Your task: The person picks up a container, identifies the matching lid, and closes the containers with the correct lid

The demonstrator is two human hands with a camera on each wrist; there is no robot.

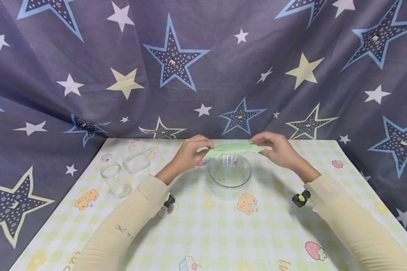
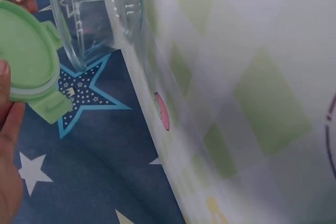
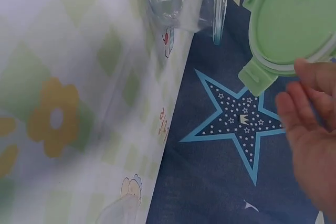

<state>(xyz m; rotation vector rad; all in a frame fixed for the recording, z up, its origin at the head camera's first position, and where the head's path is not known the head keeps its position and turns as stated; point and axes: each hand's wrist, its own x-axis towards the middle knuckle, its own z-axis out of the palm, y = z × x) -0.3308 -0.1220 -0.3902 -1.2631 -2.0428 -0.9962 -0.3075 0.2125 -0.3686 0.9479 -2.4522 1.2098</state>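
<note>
A round green lid with side flaps is held up level above the far rim of a clear glass bowl. My left hand pinches its left edge, the thumb showing on the lid in the left wrist view. At the opposite edge my right hand holds the lid between thumb and fingers. The bowl stands upright on the table below, its open top facing up. In both wrist views the lid is apart from the glass rim.
Left of my left forearm stand a clear open jar and a second clear container. A green-and-white checked cloth covers the table. Behind its far edge hangs a dark curtain printed with stars.
</note>
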